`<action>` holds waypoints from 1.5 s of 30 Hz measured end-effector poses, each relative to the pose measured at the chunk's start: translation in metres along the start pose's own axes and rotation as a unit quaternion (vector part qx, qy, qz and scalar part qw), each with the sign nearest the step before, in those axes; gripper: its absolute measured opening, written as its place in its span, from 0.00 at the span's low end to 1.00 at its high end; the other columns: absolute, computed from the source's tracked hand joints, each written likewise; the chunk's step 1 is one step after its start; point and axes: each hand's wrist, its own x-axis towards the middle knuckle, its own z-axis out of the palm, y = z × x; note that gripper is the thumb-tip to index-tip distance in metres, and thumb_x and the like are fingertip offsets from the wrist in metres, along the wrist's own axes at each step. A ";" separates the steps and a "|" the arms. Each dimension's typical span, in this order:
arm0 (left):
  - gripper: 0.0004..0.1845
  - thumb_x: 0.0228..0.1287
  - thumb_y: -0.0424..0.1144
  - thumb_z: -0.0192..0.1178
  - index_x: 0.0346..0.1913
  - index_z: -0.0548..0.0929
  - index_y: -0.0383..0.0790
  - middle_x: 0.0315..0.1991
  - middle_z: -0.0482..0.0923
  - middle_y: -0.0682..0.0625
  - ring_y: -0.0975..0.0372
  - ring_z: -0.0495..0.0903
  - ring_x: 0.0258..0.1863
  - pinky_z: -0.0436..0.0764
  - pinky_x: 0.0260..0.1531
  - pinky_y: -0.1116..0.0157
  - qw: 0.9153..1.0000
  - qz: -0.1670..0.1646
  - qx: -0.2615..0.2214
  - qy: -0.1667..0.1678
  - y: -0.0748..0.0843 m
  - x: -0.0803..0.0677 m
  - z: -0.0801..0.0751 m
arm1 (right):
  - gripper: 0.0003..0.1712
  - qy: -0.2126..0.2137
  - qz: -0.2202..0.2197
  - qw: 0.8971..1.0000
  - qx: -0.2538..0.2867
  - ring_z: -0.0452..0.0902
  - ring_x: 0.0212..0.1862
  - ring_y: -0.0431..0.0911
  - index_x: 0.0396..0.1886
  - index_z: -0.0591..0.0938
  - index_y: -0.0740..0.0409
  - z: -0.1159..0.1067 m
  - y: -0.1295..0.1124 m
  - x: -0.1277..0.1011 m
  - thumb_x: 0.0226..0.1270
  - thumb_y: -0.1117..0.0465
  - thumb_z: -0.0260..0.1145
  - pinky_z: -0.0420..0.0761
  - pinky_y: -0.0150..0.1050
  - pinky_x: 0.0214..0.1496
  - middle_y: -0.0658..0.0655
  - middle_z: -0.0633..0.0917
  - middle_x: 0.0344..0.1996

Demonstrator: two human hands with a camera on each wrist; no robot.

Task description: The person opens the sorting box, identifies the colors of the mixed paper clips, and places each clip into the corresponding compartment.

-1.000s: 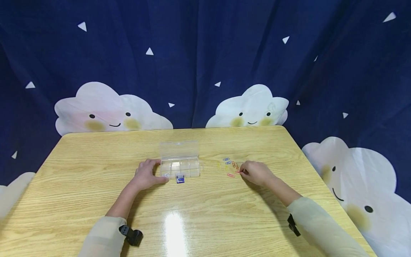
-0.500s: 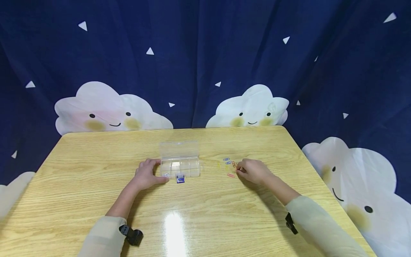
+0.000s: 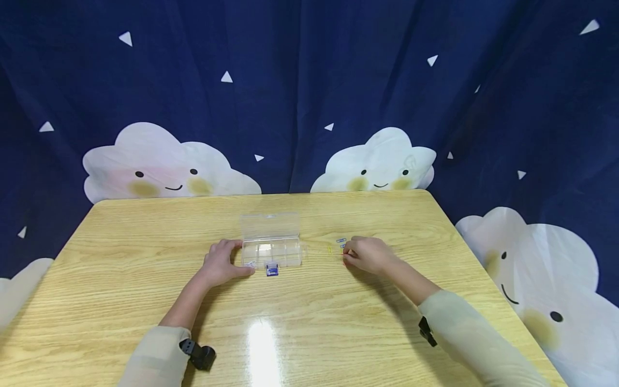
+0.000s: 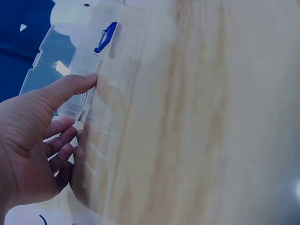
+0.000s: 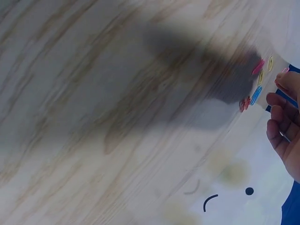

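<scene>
The blue latch (image 3: pixel 272 270) at the front of the clear box (image 3: pixel 293 263) bears a pale mark, too small to read. The box sits left of the paper clips on the worktop (image 3: pixel 309 328), its long axis running left to right; its transparent lid (image 3: pixel 270 227) stands raised along the far side. Something small and pale lies in the front left compartment — what it is cannot be told.

The left hand (image 3: pixel 223 263) grips the box's left end, thumb at the near edge and index finger towards the far corner. The right hand (image 3: pixel 369 255) pinches a pink clip (image 5: pixel 285 70) between thumb and index finger, just above the loose clips. Among these, a yellow clip (image 3: pixel 330 249) points away from the person, while a blue clip (image 3: pixel 341 240) lies nearly sideways. From the head view the right hand hides part of the group; the right wrist view shows another pink clip (image 5: pixel 258 66) and red clips (image 5: pixel 244 104) — these side by side. Behind the worktop hangs a dark blue curtain (image 3: pixel 271 107) with smiling clouds.
</scene>
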 end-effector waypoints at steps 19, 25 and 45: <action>0.43 0.47 0.54 0.70 0.62 0.67 0.33 0.61 0.64 0.35 0.41 0.59 0.60 0.60 0.56 0.42 1.000 0.003 0.000 -0.003 0.000 -0.001 0.001 | 0.05 0.020 -0.043 0.999 -0.001 0.67 0.21 0.34 0.34 0.84 0.50 -0.006 -0.027 0.025 0.63 0.56 0.64 0.68 0.30 0.22 0.45 0.78 0.24; 0.43 0.47 0.54 0.70 0.62 0.68 0.33 0.62 0.63 0.34 0.41 0.58 0.61 0.59 0.57 0.42 1.000 0.003 -0.001 -0.003 -0.001 0.000 0.001 | 0.05 0.030 -0.058 0.998 -0.006 0.69 0.23 0.34 0.34 0.85 0.50 -0.006 -0.031 0.034 0.63 0.56 0.64 0.68 0.30 0.23 0.46 0.79 0.26; 0.43 0.47 0.55 0.70 0.62 0.68 0.34 0.63 0.63 0.35 0.41 0.58 0.61 0.60 0.56 0.42 1.000 0.004 0.005 -0.005 -0.002 0.001 0.000 | 0.06 0.025 -0.073 0.997 -0.014 0.70 0.24 0.36 0.35 0.85 0.50 -0.013 -0.055 0.056 0.64 0.56 0.63 0.71 0.31 0.26 0.48 0.81 0.27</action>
